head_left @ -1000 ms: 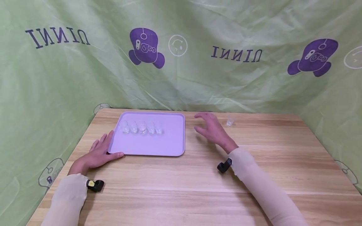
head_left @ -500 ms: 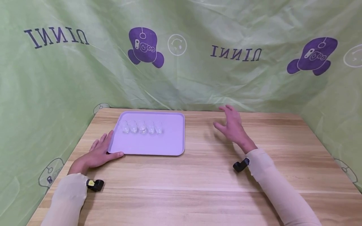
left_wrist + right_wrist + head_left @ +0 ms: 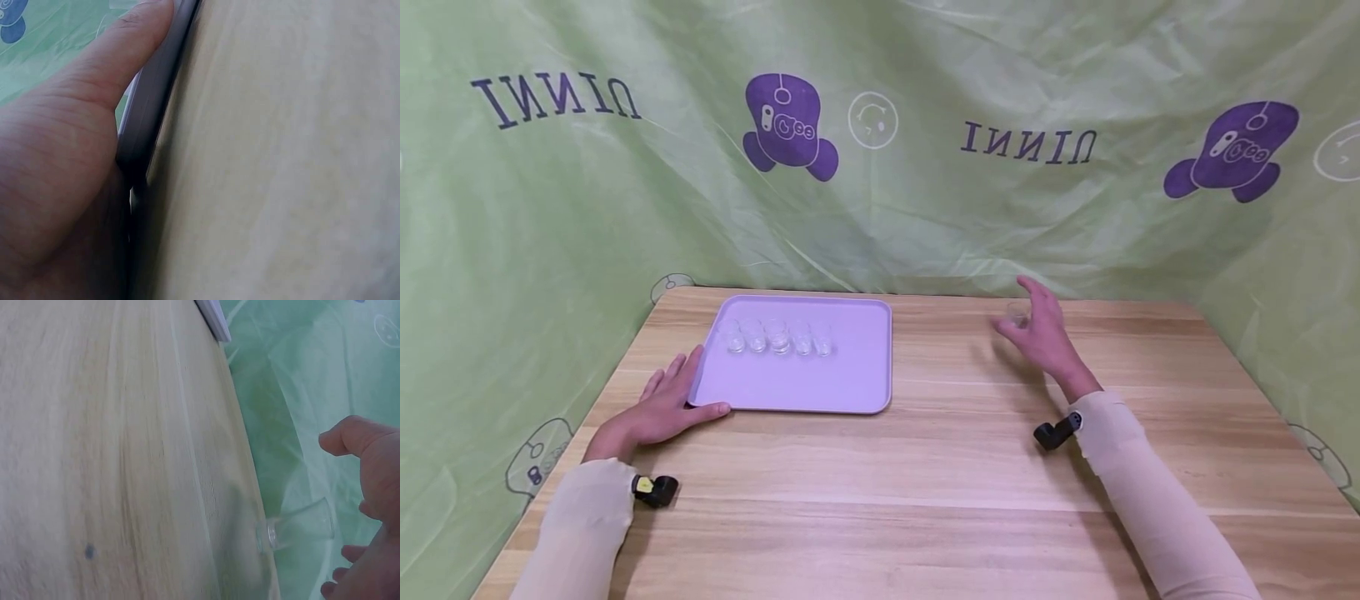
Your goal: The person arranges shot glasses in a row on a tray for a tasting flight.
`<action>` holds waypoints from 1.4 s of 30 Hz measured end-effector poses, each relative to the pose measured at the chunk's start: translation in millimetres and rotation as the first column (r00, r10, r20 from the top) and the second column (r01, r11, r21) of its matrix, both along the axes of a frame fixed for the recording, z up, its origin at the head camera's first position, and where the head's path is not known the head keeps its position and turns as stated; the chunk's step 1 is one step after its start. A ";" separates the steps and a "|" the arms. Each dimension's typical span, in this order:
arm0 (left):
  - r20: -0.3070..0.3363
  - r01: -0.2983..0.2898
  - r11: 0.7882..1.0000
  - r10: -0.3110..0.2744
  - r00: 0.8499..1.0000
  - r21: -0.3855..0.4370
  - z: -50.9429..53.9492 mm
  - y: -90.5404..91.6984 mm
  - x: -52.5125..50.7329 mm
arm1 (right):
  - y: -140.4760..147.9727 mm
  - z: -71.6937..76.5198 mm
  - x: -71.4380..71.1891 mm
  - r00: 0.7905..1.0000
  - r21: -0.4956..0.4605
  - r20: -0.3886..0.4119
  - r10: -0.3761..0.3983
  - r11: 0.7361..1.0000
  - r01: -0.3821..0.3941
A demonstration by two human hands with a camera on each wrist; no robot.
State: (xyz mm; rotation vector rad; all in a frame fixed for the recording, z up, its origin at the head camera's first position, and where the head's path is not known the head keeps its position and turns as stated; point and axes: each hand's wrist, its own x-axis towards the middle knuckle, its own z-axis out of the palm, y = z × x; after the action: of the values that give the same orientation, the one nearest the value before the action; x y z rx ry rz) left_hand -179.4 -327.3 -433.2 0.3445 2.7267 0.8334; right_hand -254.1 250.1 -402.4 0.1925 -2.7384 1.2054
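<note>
A small clear shot glass (image 3: 1017,314) stands upright on the far right part of the table, beyond the tray. My right hand (image 3: 1047,335) reaches around it with thumb and fingers spread. In the right wrist view there is a gap between the glass (image 3: 303,526) and the thumb (image 3: 350,435). On the left, my left hand (image 3: 658,410) lies at the near left corner of a lilac tray (image 3: 790,385), fingers along its side. The left thumb (image 3: 125,47) rests against the tray's front rim (image 3: 145,125). Several similar glasses (image 3: 780,340) stand in a row on the tray.
The wooden table (image 3: 880,500) extends toward me and to the right of the tray. A green curtain (image 3: 917,217) with purple prints hangs close behind the table's back edge and along both sides.
My right hand has moved right, from beside the tray to the lone shot glass, its fingers still spread. The left hand and the tray have stayed in place.
</note>
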 end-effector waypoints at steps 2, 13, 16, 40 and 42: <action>0.001 -0.002 1.000 0.002 1.000 -0.003 0.3 0.2 0.1 | 3.7 -1.6 -0.6 0.999 -0.011 0.031 0.007 1.000 -0.006; -0.025 -0.003 1.000 0.004 1.000 0.031 -6.1 -2.4 -0.3 | 17.3 -11.1 -6.4 0.982 -0.130 0.182 0.052 0.991 -0.029; -0.041 -0.006 0.999 0.008 0.999 0.037 -11.5 -5.6 -1.0 | 17.8 -11.9 -6.4 0.980 -0.124 0.193 0.048 0.992 -0.025; -0.030 -0.013 1.000 0.013 0.999 0.012 -14.6 -7.4 -4.1 | 21.8 -16.9 -7.3 0.985 -0.002 0.172 0.005 1.000 -0.004; -0.035 -0.013 1.000 0.013 0.999 0.011 -15.3 -7.5 -4.0 | 21.8 -16.4 -7.1 0.985 0.000 0.175 0.003 1.000 -0.003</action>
State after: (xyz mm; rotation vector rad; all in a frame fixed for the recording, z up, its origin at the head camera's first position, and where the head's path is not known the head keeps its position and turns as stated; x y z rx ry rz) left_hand -183.4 -334.7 -448.5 0.3468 2.7603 0.8542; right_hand -261.1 272.0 -418.8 0.0942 -2.8870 1.2806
